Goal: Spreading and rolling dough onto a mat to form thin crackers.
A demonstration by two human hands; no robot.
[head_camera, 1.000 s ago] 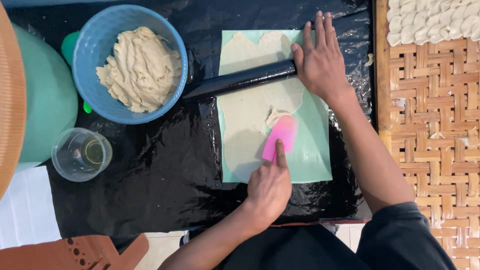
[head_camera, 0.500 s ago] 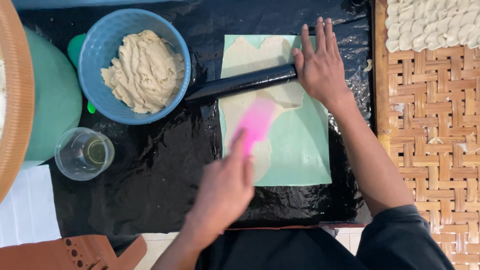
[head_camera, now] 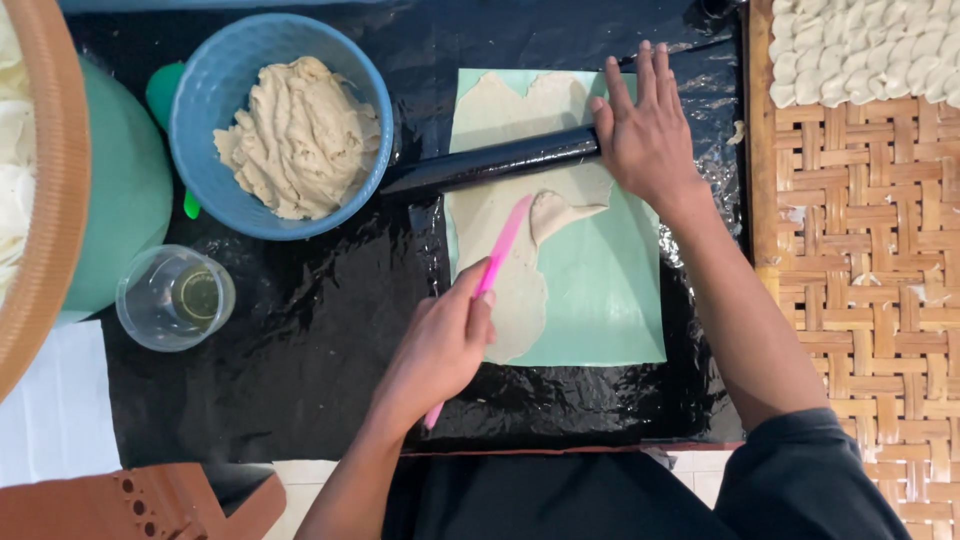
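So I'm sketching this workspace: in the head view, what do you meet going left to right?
Clear cup → blue bowl of dough → left hand holding pink scraper → right hand on black rolling pin → woven tray.

Head camera; straight down; close over black mat (head_camera: 300,380)

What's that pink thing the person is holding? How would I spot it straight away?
Find the black plastic sheet covering the table, then the pale green mat lying on it. The pink scraper is held in the left hand, its edge against the thin dough. It is the only bright pink thing, thin and flat, unlike the black rolling pin.
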